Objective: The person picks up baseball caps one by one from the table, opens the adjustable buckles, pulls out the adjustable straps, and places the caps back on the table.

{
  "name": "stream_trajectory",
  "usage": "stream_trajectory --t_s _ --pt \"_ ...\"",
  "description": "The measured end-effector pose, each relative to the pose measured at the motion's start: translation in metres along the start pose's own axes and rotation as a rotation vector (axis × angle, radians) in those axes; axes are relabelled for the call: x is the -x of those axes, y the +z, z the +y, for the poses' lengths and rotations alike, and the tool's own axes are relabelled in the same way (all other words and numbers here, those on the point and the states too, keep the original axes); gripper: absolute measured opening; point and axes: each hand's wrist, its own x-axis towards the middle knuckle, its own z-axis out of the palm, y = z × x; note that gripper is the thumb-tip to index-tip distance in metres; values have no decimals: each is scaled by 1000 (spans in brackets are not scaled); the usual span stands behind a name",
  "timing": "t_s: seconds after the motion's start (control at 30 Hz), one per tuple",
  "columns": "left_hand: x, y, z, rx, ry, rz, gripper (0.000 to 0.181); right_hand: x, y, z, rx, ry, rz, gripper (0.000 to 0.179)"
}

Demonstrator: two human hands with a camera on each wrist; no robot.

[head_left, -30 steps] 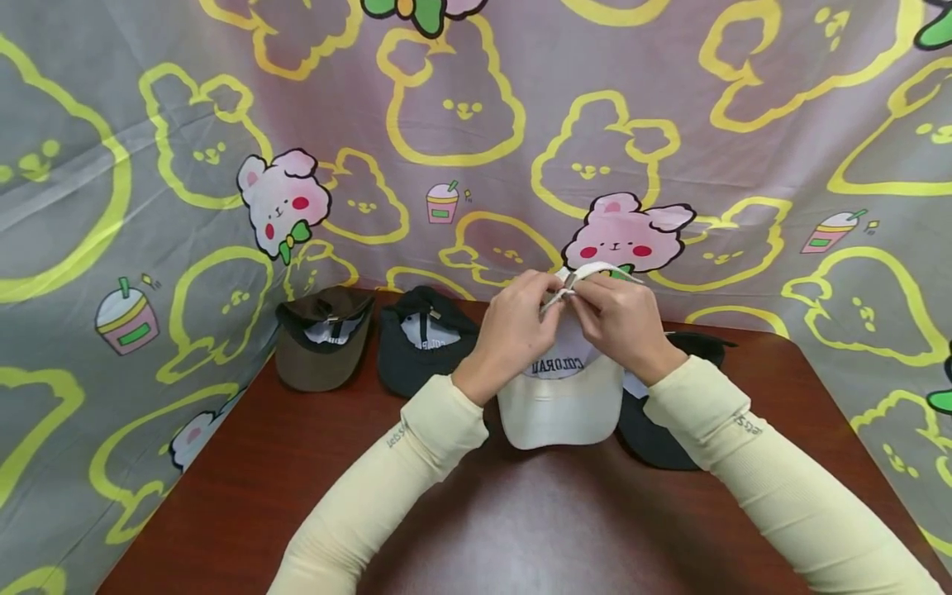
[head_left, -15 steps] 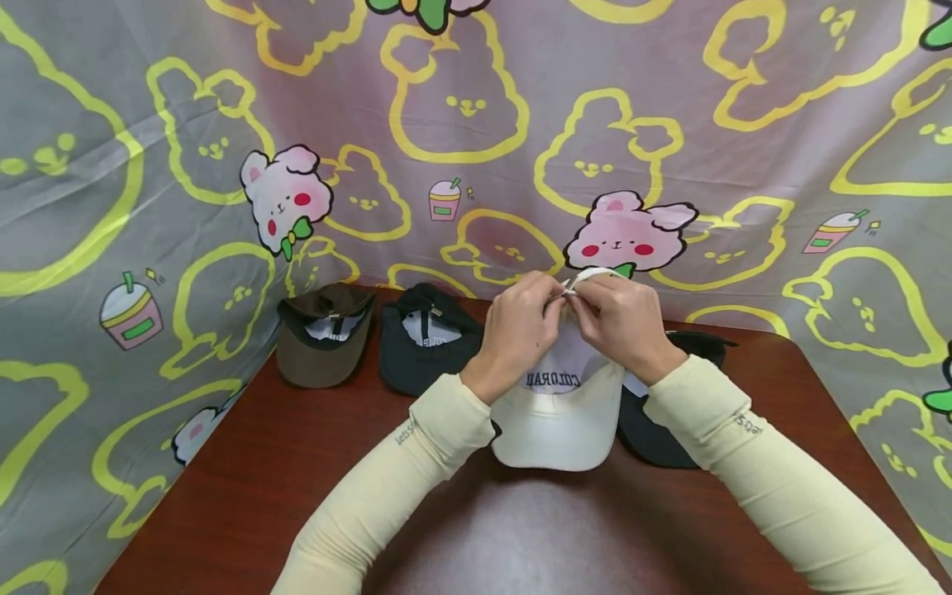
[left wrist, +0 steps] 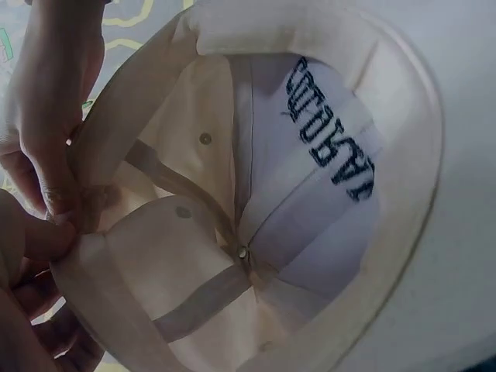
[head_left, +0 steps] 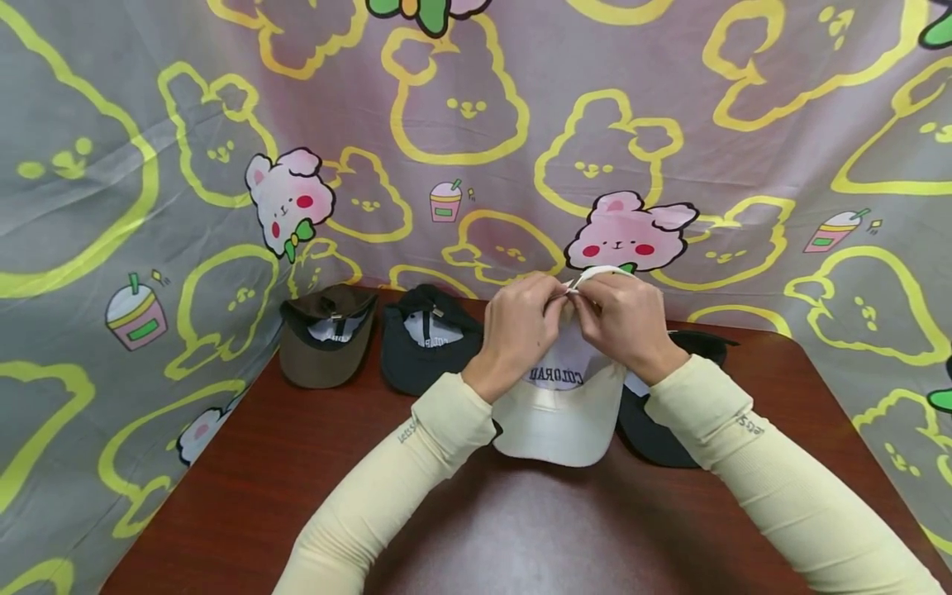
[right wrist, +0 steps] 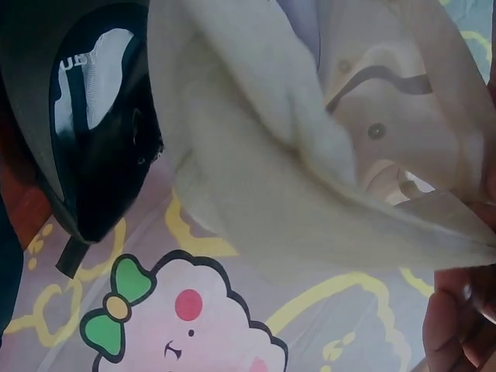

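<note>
A cream baseball cap (head_left: 561, 426) hangs between my hands, its inside facing me and its brim low. Dark lettering shows in reverse through its pale lining. My left hand (head_left: 521, 326) pinches the back strap end from the left. From the right, my right hand (head_left: 625, 318) pinches the same closure, fingertips nearly meeting the left ones. A loop of the cream strap (head_left: 606, 271) rises above the right fingers. In the left wrist view, the cap's sweatband (left wrist: 263, 35) and seam tapes show, with fingers (left wrist: 50, 170) at its rim. The closure itself is mostly behind the fingers.
On the reddish-brown table (head_left: 245, 463), a brown cap (head_left: 323, 355) and a black cap (head_left: 424, 364) stand at the left. Another dark cap (head_left: 662, 434) sits behind the right wrist. A patterned curtain (head_left: 476, 107) hangs round the table's back and sides.
Over the last second the cream cap's brim has come lower and nearer to me. The strap's loose end, earlier sticking out to the right, now curves close over the right fingers.
</note>
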Motion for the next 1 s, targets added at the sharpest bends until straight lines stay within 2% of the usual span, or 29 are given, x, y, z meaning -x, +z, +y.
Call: stream_trajectory --t_s 0.23,0.57,1.0 --pt "-2 1 -1 -45 24 35 10 0 2 0 9 29 25 19" --pt "-4 3 -1 -56 35 56 11 1 1 0 18 89 57 25" --pt "-6 3 0 -39 35 63 12 -3 -1 3 23 163 94 21"
